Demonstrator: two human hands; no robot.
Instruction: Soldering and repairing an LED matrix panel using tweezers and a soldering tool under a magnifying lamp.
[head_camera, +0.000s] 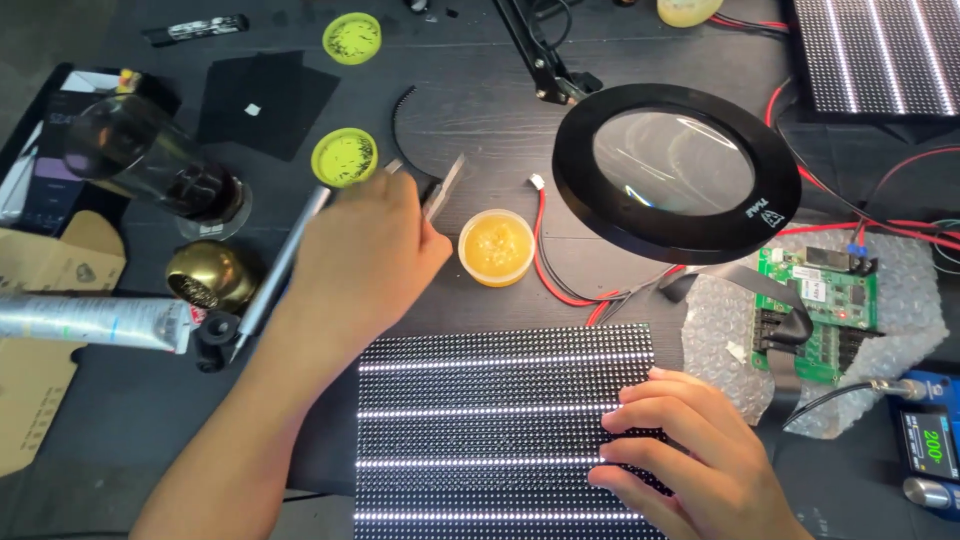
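Panel of lit LED rows (500, 430) lies at the table's (480, 110) near edge; the right hand (695, 450) rests flat on its right side, fingers spread, gripping nothing. The magnifier lamp (675, 170) hangs right of centre. The left hand (365, 250), toward the middle, pinches tweezers (443, 187) shut-fingered, just beside the small yellow flux tub (496, 246).

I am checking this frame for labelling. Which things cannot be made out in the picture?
All in the head view:
- Tweezers: the left hand hides the grip, and motion blurs them.
- LED panel: cut off by the bottom edge, and the right hand covers its right edge.
- Second panel: cut off by the top and right edges.
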